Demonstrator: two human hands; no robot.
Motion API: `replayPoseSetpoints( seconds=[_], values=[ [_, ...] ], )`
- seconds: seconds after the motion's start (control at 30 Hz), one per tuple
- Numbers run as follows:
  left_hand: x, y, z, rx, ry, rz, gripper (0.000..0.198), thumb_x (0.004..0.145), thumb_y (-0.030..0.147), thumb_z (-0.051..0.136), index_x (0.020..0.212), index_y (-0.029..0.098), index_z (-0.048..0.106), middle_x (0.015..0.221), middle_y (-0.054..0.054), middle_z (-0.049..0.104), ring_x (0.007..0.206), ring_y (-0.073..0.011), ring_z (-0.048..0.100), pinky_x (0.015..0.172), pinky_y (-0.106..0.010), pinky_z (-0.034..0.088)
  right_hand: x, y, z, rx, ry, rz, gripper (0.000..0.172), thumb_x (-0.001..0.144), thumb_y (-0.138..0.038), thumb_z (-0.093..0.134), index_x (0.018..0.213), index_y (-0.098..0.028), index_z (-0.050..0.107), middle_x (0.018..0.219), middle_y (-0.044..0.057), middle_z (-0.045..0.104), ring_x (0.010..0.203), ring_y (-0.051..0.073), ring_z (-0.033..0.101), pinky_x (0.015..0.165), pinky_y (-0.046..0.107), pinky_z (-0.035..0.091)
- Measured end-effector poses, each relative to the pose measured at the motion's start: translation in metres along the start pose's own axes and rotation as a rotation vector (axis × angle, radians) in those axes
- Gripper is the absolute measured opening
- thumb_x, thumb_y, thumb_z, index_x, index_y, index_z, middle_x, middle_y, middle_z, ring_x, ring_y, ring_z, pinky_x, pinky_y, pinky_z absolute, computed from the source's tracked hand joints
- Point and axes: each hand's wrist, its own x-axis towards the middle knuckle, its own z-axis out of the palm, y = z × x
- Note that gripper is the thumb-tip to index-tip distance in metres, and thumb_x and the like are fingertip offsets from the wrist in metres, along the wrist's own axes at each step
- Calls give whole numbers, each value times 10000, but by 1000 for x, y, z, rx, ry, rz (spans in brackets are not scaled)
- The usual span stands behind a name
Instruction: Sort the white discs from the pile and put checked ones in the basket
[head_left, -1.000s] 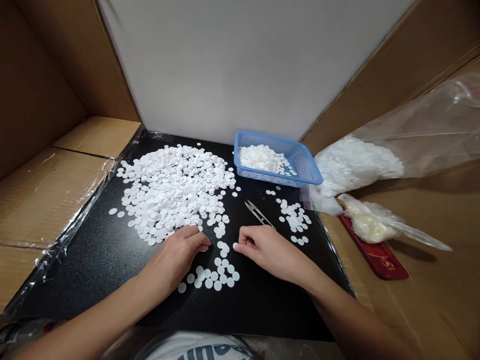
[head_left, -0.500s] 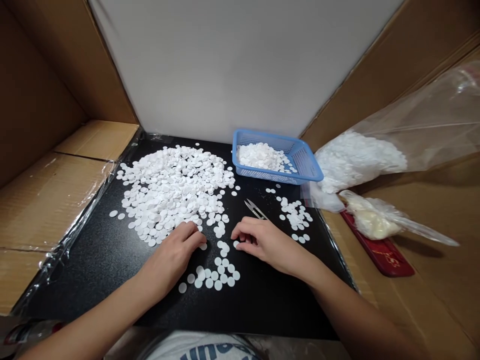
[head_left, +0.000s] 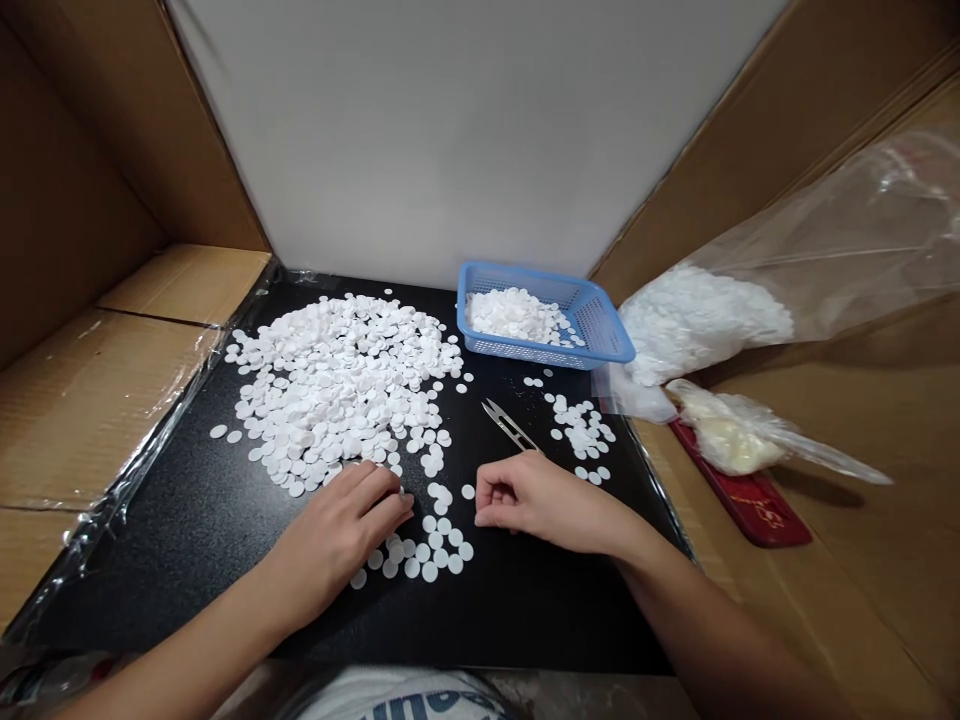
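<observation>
My left hand (head_left: 346, 525) rests palm down at the near edge of a wide pile of small white discs (head_left: 337, 370), its fingers curled and its thumb near the index finger. Anything under those fingertips is hidden. On the other side of a trail of loose discs (head_left: 429, 553), my right hand (head_left: 544, 503) is closed, thumb and fingertips drawn together on the black tabletop (head_left: 187, 550). What it holds, if anything, I cannot make out. A single disc (head_left: 469, 491) lies just left of its fingers. Thread snips (head_left: 510, 425) lie behind that hand, partly covered by it.
A blue basket (head_left: 544, 355) holding more discs stands at the back. A small disc cluster (head_left: 585, 430) lies at the right. Beyond the table edge are a clear bag of discs (head_left: 705, 315), a tied bag (head_left: 731, 435) and a red case (head_left: 765, 515). Cardboard walls (head_left: 90, 120) flank the table.
My right hand has drawn slightly right and towards me, away from the single disc. My left hand has slid a little nearer to me, over part of the loose trail.
</observation>
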Motion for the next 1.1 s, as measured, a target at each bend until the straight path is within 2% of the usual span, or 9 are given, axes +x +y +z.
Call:
replayPoseSetpoints(
  seconds=[0.1,0.3,0.47,0.57,0.7,0.77,0.9,1.0,1.1],
  values=[
    [-5,-1,-2,-21,-16,22,206,1031,154,422,1014,189,625,1008,-64,627,854,-198,553,731,-325,451,1,2,1,-12,34,-24,220,827,-236,758,688,-186,596,624,-58,558,580,102,504,533,224,343],
    [-10,1,-5,-151,68,-93,187,1031,203,458,1014,209,644,985,-46,627,866,-163,604,717,-265,499,8,-4,19,-134,270,-262,42,901,-185,690,881,-209,663,855,-9,581,731,126,554,661,247,409],
    [-8,10,-8,-159,148,-135,162,1016,218,494,1004,217,656,949,-38,644,847,-168,606,737,-286,509,12,-9,27,-139,274,-220,92,868,-174,723,832,-206,645,872,-7,577,711,125,544,640,257,415],
    [-13,12,-7,-146,159,-146,143,1006,200,513,1017,224,653,954,-36,646,865,-175,599,759,-301,494,13,-7,24,-96,297,-174,120,867,-161,696,774,-201,632,851,-6,577,744,133,571,646,259,427],
    [-24,11,-5,-151,159,-185,147,1003,187,516,1040,231,652,978,-36,641,893,-177,597,784,-303,480,13,-3,19,-154,340,-107,123,864,-158,671,767,-202,609,814,-14,563,735,138,562,659,270,430],
    [-29,9,-5,-151,157,-200,142,1003,193,519,1043,234,649,986,-37,640,897,-179,597,784,-304,476,12,-3,19,-178,340,-121,81,872,-147,662,854,-210,614,843,-14,561,732,139,557,653,270,433],
    [-35,8,-4,-150,148,-214,139,1004,190,517,1050,232,641,993,-39,638,897,-179,599,790,-306,477,9,-6,23,-195,305,-239,143,925,-125,612,1021,-227,642,943,12,567,789,148,589,709,282,471],
    [-35,8,-4,-158,147,-211,138,1005,188,512,1042,227,639,995,-41,639,896,-176,602,785,-298,484,11,-7,30,-236,324,-292,92,918,-158,658,995,-206,666,957,33,577,855,174,602,767,304,490],
    [-31,10,-2,-160,141,-190,139,1003,186,513,1057,227,634,1019,-44,644,916,-179,605,797,-301,490,14,-7,36,-273,332,-298,117,875,-156,717,964,-203,657,967,42,589,893,195,598,775,319,499]
  ],
)
